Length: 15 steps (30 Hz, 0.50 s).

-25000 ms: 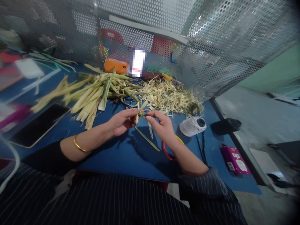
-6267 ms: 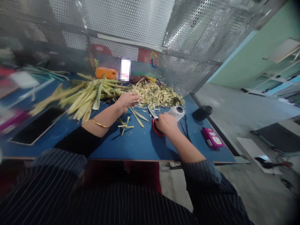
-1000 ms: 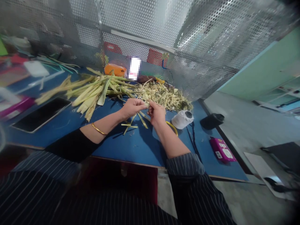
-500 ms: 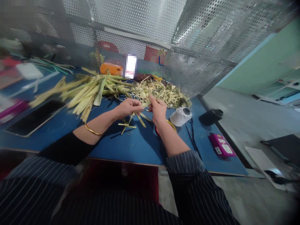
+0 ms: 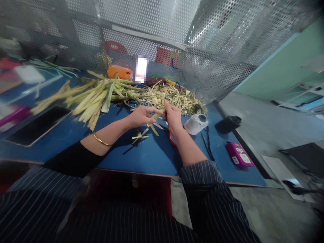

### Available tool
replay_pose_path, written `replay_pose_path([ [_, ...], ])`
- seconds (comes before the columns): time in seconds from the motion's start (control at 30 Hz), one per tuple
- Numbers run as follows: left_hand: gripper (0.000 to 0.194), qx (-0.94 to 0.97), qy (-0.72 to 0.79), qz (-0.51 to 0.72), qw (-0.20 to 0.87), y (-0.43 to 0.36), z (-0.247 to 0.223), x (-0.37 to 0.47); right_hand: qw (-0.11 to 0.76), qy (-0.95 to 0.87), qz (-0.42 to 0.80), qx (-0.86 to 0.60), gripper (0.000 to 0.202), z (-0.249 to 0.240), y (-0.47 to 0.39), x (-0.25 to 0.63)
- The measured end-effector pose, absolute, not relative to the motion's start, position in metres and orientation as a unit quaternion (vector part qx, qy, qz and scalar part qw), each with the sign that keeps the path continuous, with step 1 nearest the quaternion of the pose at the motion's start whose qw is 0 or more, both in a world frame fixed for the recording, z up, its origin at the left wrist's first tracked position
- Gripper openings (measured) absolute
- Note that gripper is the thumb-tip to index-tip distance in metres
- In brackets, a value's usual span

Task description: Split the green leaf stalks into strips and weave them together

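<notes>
Pale green plant-leaf strips, folded or braided together, are between my two hands over the middle of the table. My right hand pinches their upper end between thumb and fingers. My left hand holds the strips from the left, its index finger reaching to the right fingertips and its thumb lower down. Loose strip ends hang below my hands, some crossing one another. Behind my hands lie a heap of shredded leaf bits and a bundle of long leaves. A red scissors-like handle shows partly under my right wrist.
On the blue table stand a white thread spool and a black spool. A purple packet lies near the right edge. A dark phone-like slab lies left. A perforated metal panel rises behind.
My left index finger has stretched out and its thumb has moved apart from it along the strips. My right hand has shifted slightly right. The strip ends have swung a little.
</notes>
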<state>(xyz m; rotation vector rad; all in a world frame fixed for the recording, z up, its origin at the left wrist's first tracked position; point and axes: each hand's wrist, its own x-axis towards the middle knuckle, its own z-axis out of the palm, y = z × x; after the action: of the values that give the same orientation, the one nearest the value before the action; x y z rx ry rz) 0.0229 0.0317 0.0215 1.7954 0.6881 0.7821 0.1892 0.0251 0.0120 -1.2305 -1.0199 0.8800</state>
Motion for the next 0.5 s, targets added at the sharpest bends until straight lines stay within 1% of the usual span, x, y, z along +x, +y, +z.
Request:
replay_pose_path([
  [0.07,0.040,0.728,0.311,0.330,0.514,0.029,0.025,0.023,0.611,-0.450,0.377,-0.531,0.050,0.012,0.025,0.190],
  [0.13,0.036,0.705,0.330,0.339,0.528,0.027,0.028,0.022,0.612,-0.452,0.381,-0.525,0.045,0.013,0.025,0.191],
  [0.23,0.036,0.676,0.343,0.349,0.552,0.027,0.032,0.021,0.577,-0.490,0.431,-0.491,0.032,0.017,0.025,0.195],
  [0.33,0.039,0.652,0.347,0.359,0.571,0.028,0.034,0.020,0.526,-0.550,0.477,-0.440,0.025,0.022,0.023,0.202],
  [0.5,0.038,0.650,0.349,0.365,0.568,0.031,0.035,0.018,0.519,-0.562,0.472,-0.438,0.019,0.027,0.021,0.207],
])
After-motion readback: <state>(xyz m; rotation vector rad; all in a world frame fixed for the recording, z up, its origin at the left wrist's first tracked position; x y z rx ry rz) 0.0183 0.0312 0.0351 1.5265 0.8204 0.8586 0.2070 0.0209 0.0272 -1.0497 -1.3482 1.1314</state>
